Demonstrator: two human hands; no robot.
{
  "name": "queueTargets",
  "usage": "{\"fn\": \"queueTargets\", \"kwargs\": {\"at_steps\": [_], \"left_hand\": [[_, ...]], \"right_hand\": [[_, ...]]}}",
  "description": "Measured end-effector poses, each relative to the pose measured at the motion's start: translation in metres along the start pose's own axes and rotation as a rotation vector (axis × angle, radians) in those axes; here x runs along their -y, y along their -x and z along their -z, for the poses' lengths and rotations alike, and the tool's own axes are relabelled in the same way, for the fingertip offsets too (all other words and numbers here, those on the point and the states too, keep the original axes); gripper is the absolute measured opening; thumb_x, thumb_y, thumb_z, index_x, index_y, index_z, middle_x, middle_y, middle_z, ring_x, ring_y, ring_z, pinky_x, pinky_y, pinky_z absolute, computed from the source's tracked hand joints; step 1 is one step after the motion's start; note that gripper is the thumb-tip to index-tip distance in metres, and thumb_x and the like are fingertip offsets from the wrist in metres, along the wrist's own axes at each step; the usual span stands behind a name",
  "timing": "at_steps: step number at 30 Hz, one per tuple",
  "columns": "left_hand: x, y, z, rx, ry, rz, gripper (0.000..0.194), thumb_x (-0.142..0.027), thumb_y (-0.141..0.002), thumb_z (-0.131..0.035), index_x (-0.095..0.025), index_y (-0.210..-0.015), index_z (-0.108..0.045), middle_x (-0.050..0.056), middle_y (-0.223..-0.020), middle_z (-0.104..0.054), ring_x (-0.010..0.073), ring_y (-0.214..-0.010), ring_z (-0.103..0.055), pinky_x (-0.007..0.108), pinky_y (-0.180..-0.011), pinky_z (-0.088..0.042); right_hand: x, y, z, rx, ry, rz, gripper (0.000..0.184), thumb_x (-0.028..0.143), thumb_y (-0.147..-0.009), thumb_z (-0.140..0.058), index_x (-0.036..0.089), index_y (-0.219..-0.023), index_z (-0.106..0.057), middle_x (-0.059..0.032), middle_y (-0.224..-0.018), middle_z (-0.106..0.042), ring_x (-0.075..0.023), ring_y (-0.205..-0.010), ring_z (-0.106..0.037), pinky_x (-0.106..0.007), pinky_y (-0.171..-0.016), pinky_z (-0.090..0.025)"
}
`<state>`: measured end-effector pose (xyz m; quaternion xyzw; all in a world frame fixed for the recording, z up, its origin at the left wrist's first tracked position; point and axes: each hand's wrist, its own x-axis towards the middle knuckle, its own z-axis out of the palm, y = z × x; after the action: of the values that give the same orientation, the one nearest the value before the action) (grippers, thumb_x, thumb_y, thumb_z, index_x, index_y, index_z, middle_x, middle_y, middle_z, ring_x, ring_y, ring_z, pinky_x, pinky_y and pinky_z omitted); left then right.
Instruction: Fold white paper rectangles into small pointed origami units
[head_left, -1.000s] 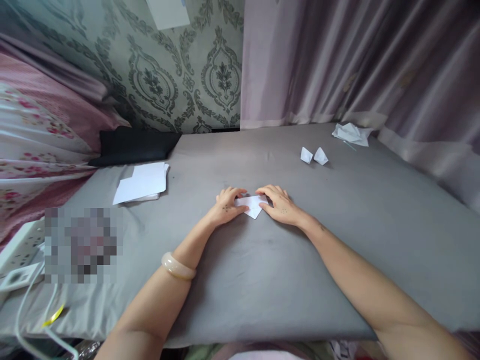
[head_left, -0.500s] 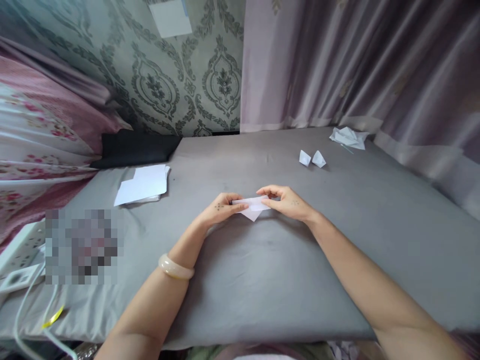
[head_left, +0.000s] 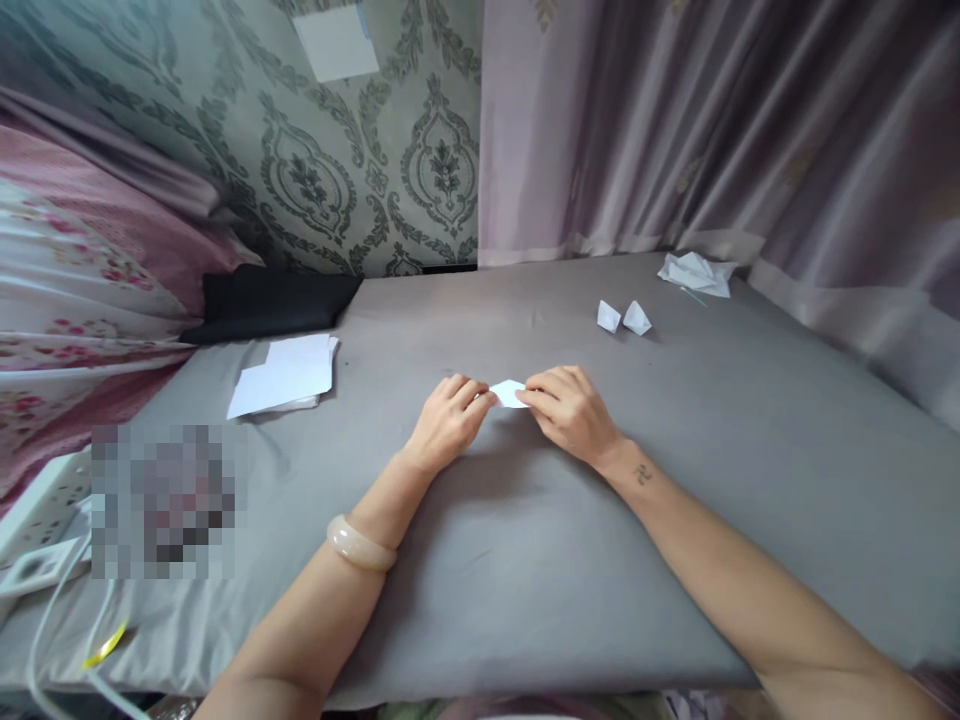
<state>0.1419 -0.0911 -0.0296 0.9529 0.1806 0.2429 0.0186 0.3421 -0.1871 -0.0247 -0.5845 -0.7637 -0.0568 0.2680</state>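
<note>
Left hand (head_left: 450, 418), right hand (head_left: 568, 412) pinch folded paper (head_left: 506, 391); point now faces away.

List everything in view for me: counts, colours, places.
Folded paper: 1, white, between hands
Folded shapes: 2, white, far side, right
Paper heap: 1, white, far right
Stick: 1, pale, near heap
Paper stack: 1, white, left
Black item: 1, black, far left
Power strip: 1, white, left edge
Cables: 2, white, lower left
Yellow scrap: 1, yellow, lower left
Blurred patch: 1, grey-pink, left
Wall sheet: 1, white, upper wall
Wallpaper: 1, grey-green, behind
Curtains: count unclear, mauve, right and left
Floral cloth: 1, pink-white, left
Cover: 1, grey, under the papers
Bangle: 1, cream, left forearm
Left hand: 1, bare, paper's left end
Right hand: 1, bare, paper's right end
</note>
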Motion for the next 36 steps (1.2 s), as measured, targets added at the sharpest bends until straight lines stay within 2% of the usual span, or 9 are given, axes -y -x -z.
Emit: {"fn": "queueTargets", "kwargs": {"at_steps": [6,9,12,15,19,25,29,36], "left_hand": [[-0.002,-0.001,-0.01,0.149,-0.143,-0.06,0.036,-0.021,-0.099,-0.028,-0.015,-0.095,-0.063,0.012,-0.096,-0.064,0.0222,-0.086,-0.049,0.036,-0.076,-0.039],[-0.005,-0.002,-0.012,0.235,-0.169,-0.057,0.033,-0.02,-0.098,-0.032,-0.014,-0.093,-0.064,0.011,-0.093,-0.063,0.0233,-0.087,-0.05,0.036,-0.076,-0.041],[-0.009,0.001,-0.011,0.271,-0.12,0.011,0.031,-0.017,-0.097,-0.033,-0.014,-0.098,-0.064,0.012,-0.098,-0.063,0.0231,-0.089,-0.05,0.035,-0.08,-0.043],[-0.008,0.005,-0.01,0.248,0.003,0.134,0.031,-0.019,-0.097,-0.035,-0.015,-0.1,-0.065,0.011,-0.102,-0.063,0.0224,-0.091,-0.051,0.034,-0.084,-0.045],[-0.001,0.009,-0.01,0.177,0.193,0.362,0.022,-0.027,-0.093,-0.048,-0.019,-0.089,-0.068,0.008,-0.095,-0.064,0.0227,-0.093,-0.052,0.034,-0.084,-0.046],[0.007,0.006,-0.01,0.142,0.361,0.588,0.017,-0.032,-0.085,-0.06,-0.018,-0.083,-0.071,0.008,-0.091,-0.063,0.0224,-0.09,-0.054,0.036,-0.084,-0.045],[0.008,0.004,-0.01,0.14,0.394,0.653,0.02,-0.035,-0.084,-0.061,-0.017,-0.083,-0.071,0.008,-0.089,-0.062,0.0206,-0.084,-0.056,0.035,-0.079,-0.046],[0.012,0.003,-0.01,0.131,0.425,0.709,0.024,-0.037,-0.083,-0.06,-0.015,-0.084,-0.072,0.008,-0.088,-0.06,0.0174,-0.076,-0.056,0.031,-0.073,-0.046]], "right_hand": [[0.003,0.002,-0.014,0.126,0.235,0.064,0.037,0.012,-0.095,-0.033,0.019,-0.095,-0.069,-0.0102,-0.096,-0.065,-0.0224,-0.09,-0.05,-0.037,-0.085,-0.034],[0.008,0.003,-0.014,0.221,0.25,0.056,0.033,0.009,-0.093,-0.036,0.017,-0.095,-0.068,-0.0105,-0.094,-0.065,-0.0228,-0.086,-0.05,-0.036,-0.081,-0.035],[0.012,0.007,-0.011,0.249,0.223,0.006,0.032,0.006,-0.091,-0.039,0.017,-0.101,-0.067,-0.0101,-0.099,-0.064,-0.0225,-0.088,-0.051,-0.036,-0.081,-0.036],[0.012,0.011,-0.01,0.248,0.18,-0.058,0.031,0.008,-0.092,-0.04,0.018,-0.101,-0.067,-0.0096,-0.101,-0.064,-0.0224,-0.091,-0.052,-0.036,-0.081,-0.038],[0.006,0.011,-0.008,0.228,0.038,-0.222,0.024,0.023,-0.095,-0.046,0.02,-0.093,-0.069,-0.0077,-0.1,-0.065,-0.0215,-0.091,-0.055,-0.034,-0.077,-0.041],[-0.007,0.007,-0.005,0.197,-0.23,-0.453,0.019,0.029,-0.089,-0.055,0.023,-0.082,-0.072,-0.0033,-0.094,-0.065,-0.0174,-0.085,-0.06,-0.031,-0.076,-0.045],[-0.017,0.005,-0.011,0.183,-0.356,-0.539,0.022,0.034,-0.086,-0.056,0.023,-0.079,-0.073,-0.0038,-0.094,-0.064,-0.0152,-0.076,-0.059,-0.03,-0.072,-0.046],[-0.026,-0.001,-0.018,0.206,-0.392,-0.606,0.023,0.034,-0.081,-0.057,0.022,-0.068,-0.07,-0.0052,-0.095,-0.063,-0.0166,-0.078,-0.059,-0.031,-0.073,-0.046]]}}
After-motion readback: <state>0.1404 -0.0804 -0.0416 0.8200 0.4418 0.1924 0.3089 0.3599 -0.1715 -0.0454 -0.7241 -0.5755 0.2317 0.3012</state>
